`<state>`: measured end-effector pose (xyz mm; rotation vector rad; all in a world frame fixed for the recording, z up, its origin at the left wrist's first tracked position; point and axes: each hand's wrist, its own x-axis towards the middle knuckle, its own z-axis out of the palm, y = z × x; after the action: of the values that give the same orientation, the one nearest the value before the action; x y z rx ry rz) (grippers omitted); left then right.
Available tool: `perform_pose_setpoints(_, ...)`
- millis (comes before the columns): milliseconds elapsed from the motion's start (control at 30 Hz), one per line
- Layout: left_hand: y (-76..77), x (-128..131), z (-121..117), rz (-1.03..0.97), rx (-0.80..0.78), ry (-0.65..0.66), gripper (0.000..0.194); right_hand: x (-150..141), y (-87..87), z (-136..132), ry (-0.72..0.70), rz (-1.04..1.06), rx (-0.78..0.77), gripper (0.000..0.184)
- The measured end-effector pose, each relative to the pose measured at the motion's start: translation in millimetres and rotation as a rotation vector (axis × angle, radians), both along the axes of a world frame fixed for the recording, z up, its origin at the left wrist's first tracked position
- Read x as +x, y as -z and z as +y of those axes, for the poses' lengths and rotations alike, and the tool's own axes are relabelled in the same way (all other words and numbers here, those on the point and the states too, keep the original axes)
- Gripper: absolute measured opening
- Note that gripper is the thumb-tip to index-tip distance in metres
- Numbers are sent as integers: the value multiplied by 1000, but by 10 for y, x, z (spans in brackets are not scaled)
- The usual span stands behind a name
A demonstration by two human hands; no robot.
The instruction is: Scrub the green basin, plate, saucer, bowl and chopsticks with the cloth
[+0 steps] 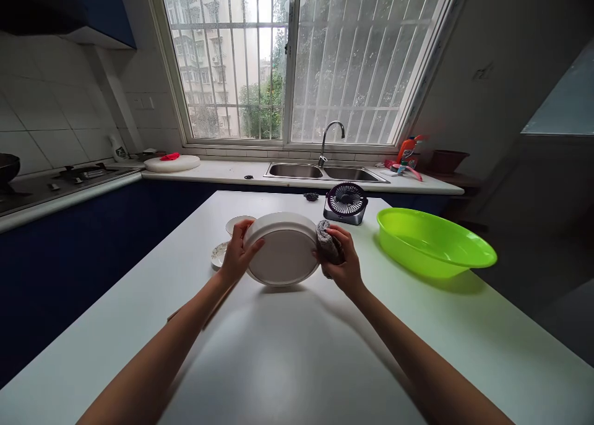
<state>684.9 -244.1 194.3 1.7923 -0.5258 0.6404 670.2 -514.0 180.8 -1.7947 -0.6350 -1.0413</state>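
A: Where is the plate (282, 257), and how is it held?

B: The plate is held over the middle of the table (278, 363), tilted, with its underside in view. Its left edge is gripped by the left hand (237, 255), the thumb laid over the underside and the other fingers bent around the rim.

A: And the right hand (344, 261)?

B: A grey cloth (325, 236) is gripped in its bent fingers and is set against the plate's right edge.

A: Is the table touched by the plate?

B: That cannot be confirmed; a shadow is seen just beneath, but the lower edge is poorly shown.

A: What is noted nearby?

B: A bowl (239, 223) is partly hidden behind the plate and left hand; a green basin (436, 242) is placed to the right.

A: How is the apparent wiping best done?

B: In this judgement, the cloth should be spread, pressed evenly and guided around the rim, while the plate is steadied firmly so that knocks are avoided.
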Motion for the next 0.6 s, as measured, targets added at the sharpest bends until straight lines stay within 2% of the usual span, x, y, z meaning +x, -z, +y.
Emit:
perform_pose_setpoints(100,22,4,6,-9,11,-1,43,24,22,-11,-17,58,8,48)
perform_pose_setpoints(267,-50,-22,26,-15,103,1,42,8,32,-6,-9,50,37,44)
perform_pose_setpoints(400,-93,-12,36,-100,231,-60,43,-18,-61,-19,0,-9,19,41)
perform_pose_setpoints(600,-135,-36,-25,-266,483,-152,47,-45,-239,-74,10,-128,-103,41)
